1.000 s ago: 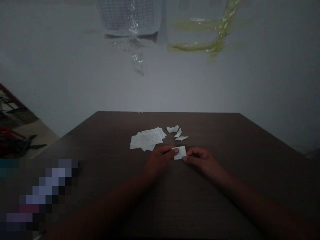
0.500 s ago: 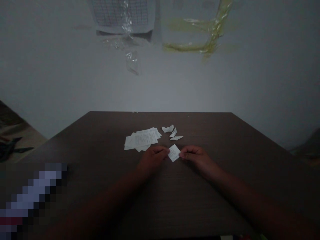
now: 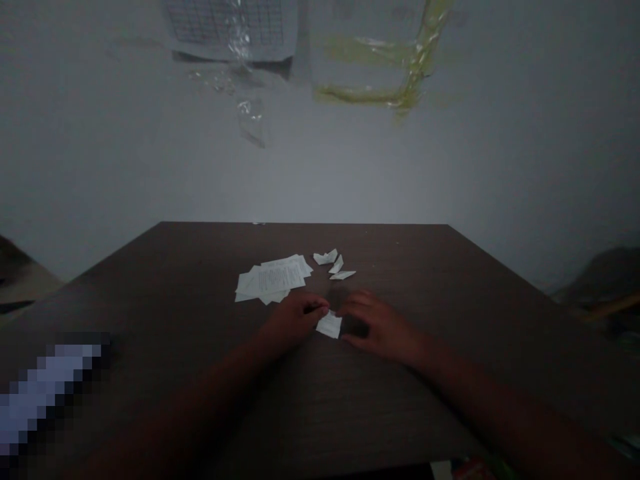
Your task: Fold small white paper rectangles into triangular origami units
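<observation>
A small folded piece of printed paper (image 3: 329,325) is pinched at its upper left corner by my left hand (image 3: 300,317), low over the dark table. On the other side, my right hand (image 3: 380,327) has thumb and fingers apart beside the paper's right edge; whether a fingertip touches its upper corner I cannot tell. Three small folded paper shapes, among them a boat-like one (image 3: 326,257), lie just beyond my hands. A loose pile of printed paper sheets (image 3: 275,279) rests to the left of them.
The dark wood-look table (image 3: 200,387) ends at a pale wall (image 3: 320,180). Taped papers (image 3: 230,30) and yellow tape (image 3: 367,97) are on the wall. A pixelated long object (image 3: 50,387) lies at the left. Blurred items (image 3: 470,469) show below the front edge.
The small paper has turned and come slightly nearer to me. My right hand has let go of its right corner and spread its fingers. The view has shifted a little right.
</observation>
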`<state>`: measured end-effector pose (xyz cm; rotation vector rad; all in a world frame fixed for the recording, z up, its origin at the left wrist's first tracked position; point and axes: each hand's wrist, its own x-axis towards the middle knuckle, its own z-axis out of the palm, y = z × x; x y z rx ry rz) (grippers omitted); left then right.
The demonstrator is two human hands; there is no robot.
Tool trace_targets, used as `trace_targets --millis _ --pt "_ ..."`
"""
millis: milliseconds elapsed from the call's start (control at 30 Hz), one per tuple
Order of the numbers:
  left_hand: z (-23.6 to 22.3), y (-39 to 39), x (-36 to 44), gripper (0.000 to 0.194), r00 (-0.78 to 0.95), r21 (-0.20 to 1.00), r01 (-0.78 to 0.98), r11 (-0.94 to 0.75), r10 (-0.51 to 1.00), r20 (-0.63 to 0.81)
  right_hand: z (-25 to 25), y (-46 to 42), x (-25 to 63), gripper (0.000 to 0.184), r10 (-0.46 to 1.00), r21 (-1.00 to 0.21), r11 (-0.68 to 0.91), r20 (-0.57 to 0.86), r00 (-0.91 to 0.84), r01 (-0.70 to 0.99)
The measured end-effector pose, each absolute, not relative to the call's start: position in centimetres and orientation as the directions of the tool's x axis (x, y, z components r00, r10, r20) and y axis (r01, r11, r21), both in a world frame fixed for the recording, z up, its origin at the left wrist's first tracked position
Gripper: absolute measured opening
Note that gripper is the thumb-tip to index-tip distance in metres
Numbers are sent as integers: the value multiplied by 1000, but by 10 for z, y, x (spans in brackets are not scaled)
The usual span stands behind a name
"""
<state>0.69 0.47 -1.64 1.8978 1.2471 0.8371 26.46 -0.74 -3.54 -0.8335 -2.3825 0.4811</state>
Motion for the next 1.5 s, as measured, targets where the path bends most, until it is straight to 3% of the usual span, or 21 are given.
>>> trace_targets --millis 133,300,433,533,800,1000,1300,1500 --pt "-20 1 8 17 401 767 498 -405 892 211 -42 -5 261 42 583 -474 785 348 -735 398" --pt "-28 6 3 11 555 602 555 -574 795 245 -46 -1 259 20 584 -462 786 332 -741 412" --pt "-25 6 -7 14 702 563 494 -662 686 191 -45 0 260 8 589 -448 786 335 -736 425" --pt "-22 5 -14 22 743 559 479 -677 651 152 -47 2 260 11 575 -459 796 368 -731 394" --pt "-30 18 -11 16 680 598 502 -624 712 172 -56 6 260 8 662 -549 726 394 -638 415" --pt "-28 17 -6 22 505 677 557 -481 843 184 -46 1 257 10 853 -755 483 293 -432 443" --pt "-7 -1 8 17 269 893 384 -236 954 136 -43 -4 250 21 944 -924 307 265 -196 228" --pt "-5 -3 8 20 244 918 304 -254 952 183 -42 -3 247 30 965 -972 229 220 -144 51"
